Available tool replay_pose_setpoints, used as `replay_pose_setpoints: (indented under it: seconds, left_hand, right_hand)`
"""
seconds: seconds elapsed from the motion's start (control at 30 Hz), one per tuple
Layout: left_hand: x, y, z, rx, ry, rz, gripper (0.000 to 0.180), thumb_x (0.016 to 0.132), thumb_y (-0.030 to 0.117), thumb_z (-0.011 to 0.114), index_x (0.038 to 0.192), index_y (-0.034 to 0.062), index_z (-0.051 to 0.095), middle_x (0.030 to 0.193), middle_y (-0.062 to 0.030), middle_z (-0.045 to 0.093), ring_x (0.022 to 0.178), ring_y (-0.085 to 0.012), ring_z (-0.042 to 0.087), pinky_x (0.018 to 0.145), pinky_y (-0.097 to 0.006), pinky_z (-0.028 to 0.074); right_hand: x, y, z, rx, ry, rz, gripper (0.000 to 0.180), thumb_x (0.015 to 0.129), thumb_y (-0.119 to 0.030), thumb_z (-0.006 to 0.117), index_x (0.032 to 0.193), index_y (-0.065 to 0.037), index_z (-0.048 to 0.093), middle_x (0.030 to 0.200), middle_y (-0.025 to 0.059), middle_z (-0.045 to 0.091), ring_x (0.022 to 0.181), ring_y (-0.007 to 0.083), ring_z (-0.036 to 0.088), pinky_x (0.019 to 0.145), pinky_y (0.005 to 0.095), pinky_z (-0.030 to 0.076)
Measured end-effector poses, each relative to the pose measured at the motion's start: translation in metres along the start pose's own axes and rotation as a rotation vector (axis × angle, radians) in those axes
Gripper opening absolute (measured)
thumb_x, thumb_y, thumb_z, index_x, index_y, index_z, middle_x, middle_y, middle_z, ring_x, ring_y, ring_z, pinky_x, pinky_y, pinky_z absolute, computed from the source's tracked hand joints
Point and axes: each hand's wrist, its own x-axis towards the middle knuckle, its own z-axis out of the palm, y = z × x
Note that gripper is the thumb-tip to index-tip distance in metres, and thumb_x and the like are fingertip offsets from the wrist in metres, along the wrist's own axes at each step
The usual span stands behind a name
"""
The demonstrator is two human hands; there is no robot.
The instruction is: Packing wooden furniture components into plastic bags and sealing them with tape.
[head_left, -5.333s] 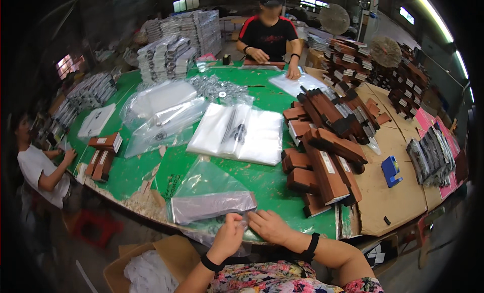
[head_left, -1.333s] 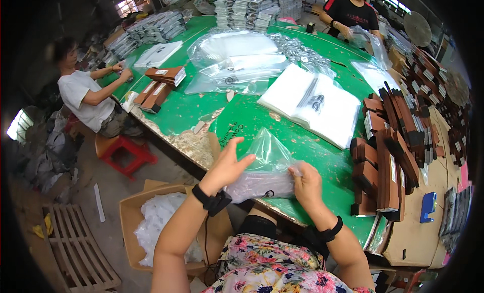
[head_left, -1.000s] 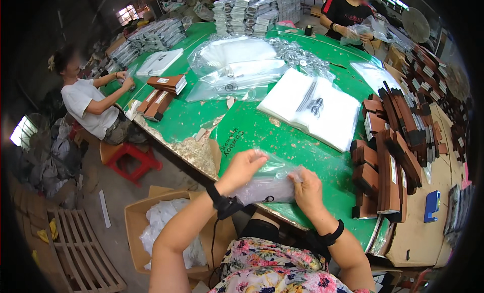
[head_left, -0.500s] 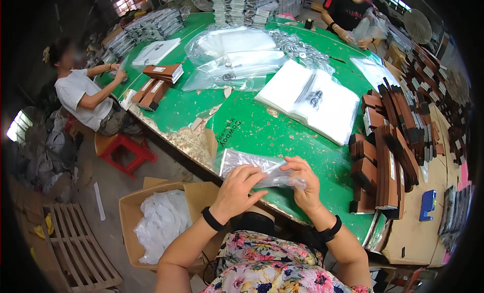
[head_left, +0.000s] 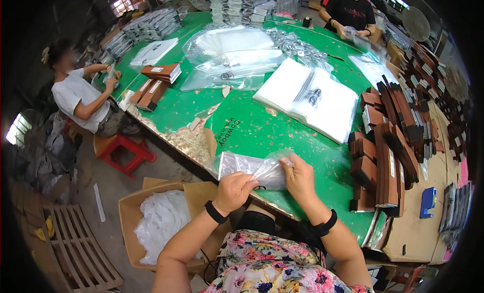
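Both hands hold a clear bag point(head_left: 257, 169) w/ a flat dark thing inside, low in the middle of the frame, at the near edge of the green table point(head_left: 262, 126). Left hand point(head_left: 234, 189) is shut tight on the bag's near side. Right hand point(head_left: 297, 174) pinches the other end. To do it well: keep the bag flat, press air out, hold both ends even. Brown boxes point(head_left: 388, 141) sit at right. A carton point(head_left: 161, 227) of white bags is lower left.
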Motion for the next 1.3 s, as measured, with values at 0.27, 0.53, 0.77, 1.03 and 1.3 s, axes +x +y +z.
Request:
replay_pose_setpoints:
  seconds: [0.27,0.53,0.77,1.03,1.3]
  left_hand:
    - [0.024,0.027,-0.002,0.123,0.102,-0.224,0.019,0.087,0.013,0.071,0.101,0.0022,0.064,0.105,-0.0177,0.061,0.086,-0.0344,0.063,0.068,-0.040,0.051]
    - [0.047,0.013,-0.013,0.462,-0.056,-0.112,0.022,0.086,0.019,0.071,0.098,0.0024,0.065,0.102,-0.0168,0.062,0.093,-0.0339,0.060,0.088,-0.045,0.044]
    - [0.041,0.007,-0.010,0.278,-0.066,-0.084,0.009,0.090,0.014,0.064,0.093,0.0062,0.061,0.085,-0.0119,0.062,0.086,-0.0327,0.059,0.080,-0.044,0.044]
    - [0.045,0.006,-0.012,0.285,0.107,0.034,0.012,0.084,0.009,0.068,0.094,0.0065,0.062,0.092,-0.0080,0.067,0.088,-0.0289,0.061,0.080,-0.041,0.044]
    - [0.025,0.005,0.016,0.335,0.279,0.176,0.018,0.079,0.007,0.072,0.095,0.0120,0.065,0.102,-0.0002,0.070,0.094,-0.0208,0.065,0.083,-0.037,0.045]
  right_hand:
    - [0.009,-0.010,0.003,-0.094,0.024,0.001,0.025,0.093,-0.026,0.065,0.085,-0.004,0.057,0.078,0.0202,0.062,0.075,0.0422,0.061,0.064,0.0506,0.047]
    - [0.013,-0.010,0.003,-0.038,0.031,-0.025,0.029,0.094,-0.028,0.064,0.084,-0.002,0.057,0.077,0.0239,0.062,0.075,0.0445,0.061,0.065,0.0512,0.047]
    - [0.031,0.000,0.006,-0.028,-0.069,0.132,0.034,0.094,-0.032,0.063,0.081,0.000,0.064,0.071,0.0233,0.063,0.069,0.0423,0.063,0.062,0.0487,0.047]
    - [0.054,-0.015,-0.024,0.125,-0.340,0.250,0.037,0.093,-0.034,0.066,0.081,0.002,0.067,0.075,0.0246,0.065,0.072,0.0435,0.064,0.068,0.0483,0.049]
    - [0.015,0.003,-0.005,-0.347,0.094,-0.276,0.022,0.089,-0.024,0.068,0.084,-0.005,0.058,0.077,0.0159,0.063,0.069,0.0380,0.063,0.060,0.0475,0.050]
